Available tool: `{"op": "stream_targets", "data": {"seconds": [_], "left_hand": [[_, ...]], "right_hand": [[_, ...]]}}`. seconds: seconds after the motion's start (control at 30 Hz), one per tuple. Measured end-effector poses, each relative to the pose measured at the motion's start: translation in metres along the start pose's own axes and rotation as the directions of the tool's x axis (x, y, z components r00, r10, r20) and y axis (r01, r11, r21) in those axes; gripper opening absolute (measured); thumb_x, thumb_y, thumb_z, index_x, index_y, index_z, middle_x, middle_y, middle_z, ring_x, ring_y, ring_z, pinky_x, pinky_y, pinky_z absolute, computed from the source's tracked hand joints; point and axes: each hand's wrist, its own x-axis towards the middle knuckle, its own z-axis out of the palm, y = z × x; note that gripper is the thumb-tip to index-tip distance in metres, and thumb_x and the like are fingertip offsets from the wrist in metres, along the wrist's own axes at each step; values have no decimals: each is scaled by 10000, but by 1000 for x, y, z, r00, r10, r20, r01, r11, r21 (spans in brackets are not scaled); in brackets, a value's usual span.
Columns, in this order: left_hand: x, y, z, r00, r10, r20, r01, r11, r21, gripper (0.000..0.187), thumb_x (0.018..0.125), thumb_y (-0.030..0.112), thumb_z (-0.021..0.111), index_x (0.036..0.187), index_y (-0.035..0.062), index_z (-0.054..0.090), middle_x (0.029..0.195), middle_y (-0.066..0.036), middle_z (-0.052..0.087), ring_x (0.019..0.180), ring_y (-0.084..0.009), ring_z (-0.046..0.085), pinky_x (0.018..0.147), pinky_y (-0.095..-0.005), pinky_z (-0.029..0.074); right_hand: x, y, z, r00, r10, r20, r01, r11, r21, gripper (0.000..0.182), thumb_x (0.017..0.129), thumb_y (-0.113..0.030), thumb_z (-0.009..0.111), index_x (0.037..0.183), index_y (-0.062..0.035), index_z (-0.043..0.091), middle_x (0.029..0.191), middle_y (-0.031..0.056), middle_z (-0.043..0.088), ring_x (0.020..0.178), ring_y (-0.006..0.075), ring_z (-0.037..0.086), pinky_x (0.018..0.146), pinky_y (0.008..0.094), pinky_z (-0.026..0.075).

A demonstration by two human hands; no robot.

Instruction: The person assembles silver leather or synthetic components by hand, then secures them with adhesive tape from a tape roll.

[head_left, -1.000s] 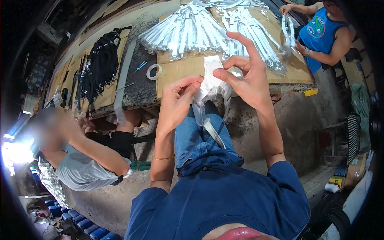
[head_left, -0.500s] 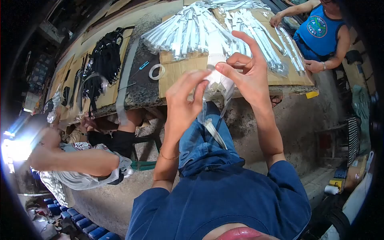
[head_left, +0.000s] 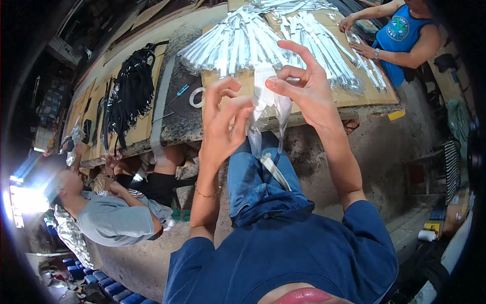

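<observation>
My right hand (head_left: 311,93) pinches a white strap (head_left: 264,88) between thumb and bent fingers, with the index finger raised. Clear plastic wrapping (head_left: 257,137) hangs below the strap, and its lower part dangles over my knees. My left hand (head_left: 223,121) is beside the strap on the left, fingers curved and apart, with nothing visible between them. Behind my hands, many white straps in clear sleeves (head_left: 238,43) lie fanned out on cardboard on the table. A white strap end (head_left: 276,172) shows over my lap.
A roll of clear tape (head_left: 196,98) and a blue cutter (head_left: 183,90) lie on the dark table (head_left: 182,121). Black straps (head_left: 134,86) are heaped at left. One person (head_left: 114,213) sits at left; another (head_left: 402,40) handles wrapped straps at right.
My left hand has come away from the strap to the left, its fingers spreading. My right hand keeps hold and shifts slightly left. The person at left has lowered an arm.
</observation>
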Motion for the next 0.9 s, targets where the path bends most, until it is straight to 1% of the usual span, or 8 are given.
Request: {"op": "stream_targets", "data": {"seconds": [0.07, 0.17, 0.4, 0.47, 0.6, 0.67, 0.77, 0.9], "left_hand": [[1, 2, -1, 999, -31, -45, 29, 998, -48, 118, 846, 10, 652, 940, 23, 583, 1042, -126, 524, 930, -221, 532, 790, -312, 466], [0, 3, 0, 995, -75, -62, 72, 996, -61, 137, 825, -16, 642, 940, 7, 571, 998, -142, 572, 861, -258, 568, 752, -332, 474], [-1, 7, -5, 974, -218, -65, 199, 955, -221, 175, 797, -66, 628, 956, -4, 591, 908, -124, 627, 724, -224, 611, 688, -289, 486], [4, 7, -15, 996, -77, 34, 79, 994, -74, 240, 758, -92, 634, 971, 19, 647, 950, -133, 638, 786, -232, 644, 710, -300, 504], [4, 9, -22, 991, -94, 99, 101, 992, -70, 301, 720, -105, 641, 976, 47, 686, 961, -129, 643, 816, -263, 660, 730, -335, 522], [5, 9, -25, 989, -16, 145, 12, 999, 29, 309, 703, -98, 652, 975, 47, 669, 997, -131, 623, 853, -293, 632, 750, -373, 519], [16, 10, -31, 978, 93, 186, -128, 974, 186, 257, 686, -116, 654, 904, 20, 646, 1004, -128, 591, 844, -247, 585, 750, -321, 485], [16, 10, -34, 974, 85, 208, -128, 971, 202, 226, 693, -113, 646, 870, 23, 613, 1023, -121, 556, 851, -243, 560, 754, -332, 473]], "right_hand": [[-3, -7, 7, 1000, -19, -14, 18, 999, -50, 662, 785, 9, 751, 1354, -52, 417, 720, 22, 634, 688, 66, 590, 656, 210, 479], [-8, -16, 16, 998, -55, -8, 53, 991, -120, 665, 791, 4, 745, 1362, -79, 413, 706, 11, 621, 689, 68, 593, 674, 220, 494], [-10, -17, 22, 993, -117, 33, 121, 975, -186, 663, 795, 16, 733, 1365, -110, 418, 696, 7, 605, 697, 74, 604, 685, 242, 510], [-9, -16, 22, 992, -122, 22, 124, 976, -179, 659, 795, 14, 733, 1362, -110, 422, 698, 7, 606, 698, 75, 605, 689, 243, 510], [-7, -16, 22, 993, -115, 14, 116, 974, -197, 648, 798, 6, 733, 1358, -108, 427, 697, 10, 605, 704, 78, 609, 697, 241, 507], [-7, -17, 23, 995, -97, 12, 97, 975, -201, 645, 798, 3, 731, 1358, -107, 428, 698, 11, 607, 702, 77, 606, 699, 243, 508], [-5, -16, 22, 997, -73, 23, 76, 974, -215, 645, 798, -2, 728, 1359, -104, 426, 702, 13, 612, 698, 79, 599, 704, 249, 511], [-2, -9, 22, 995, -90, 51, 100, 963, -250, 657, 793, -7, 728, 1365, -100, 418, 701, 20, 611, 693, 87, 591, 710, 260, 512]]}}
